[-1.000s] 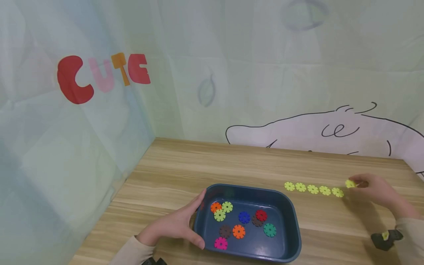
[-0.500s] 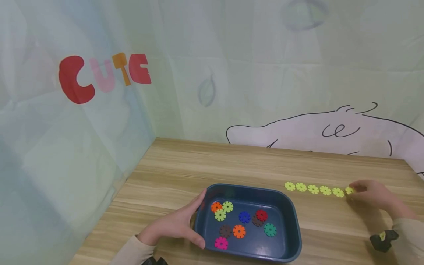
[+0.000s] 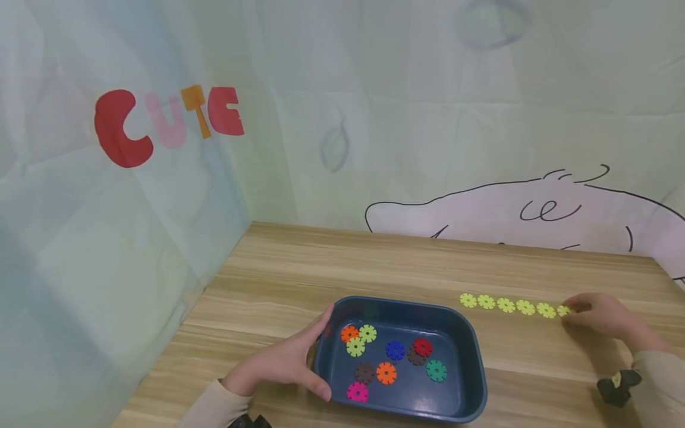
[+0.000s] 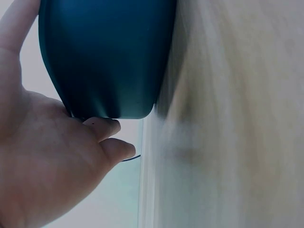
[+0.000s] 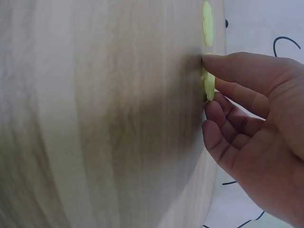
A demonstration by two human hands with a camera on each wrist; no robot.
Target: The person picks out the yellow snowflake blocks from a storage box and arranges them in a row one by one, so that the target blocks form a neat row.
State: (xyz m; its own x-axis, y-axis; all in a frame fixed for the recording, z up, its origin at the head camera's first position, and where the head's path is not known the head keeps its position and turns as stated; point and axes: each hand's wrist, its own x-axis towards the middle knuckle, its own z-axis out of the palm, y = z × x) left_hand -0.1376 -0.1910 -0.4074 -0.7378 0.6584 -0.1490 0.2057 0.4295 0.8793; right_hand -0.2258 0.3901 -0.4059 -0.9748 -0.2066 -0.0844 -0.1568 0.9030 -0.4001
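Note:
My left hand holds the left end of a dark blue plastic tray, thumb at the near corner and fingers around the far one. In the left wrist view the fingertips curl by the tray's wall. My right hand pinches a yellow notched disc at the right end of a row of several similar yellow discs lying on the table. The right wrist view shows thumb and fingers around the disc, which is down at the table surface, partly hidden by the hand.
Inside the tray lie several notched discs: orange, pale yellow-green, blue, red, brown, green and pink. The wooden table meets printed cloth walls at its back and left.
My right hand has come down and slightly left with the yellow disc, which is now beside the row's end. The left hand and tray have stayed put.

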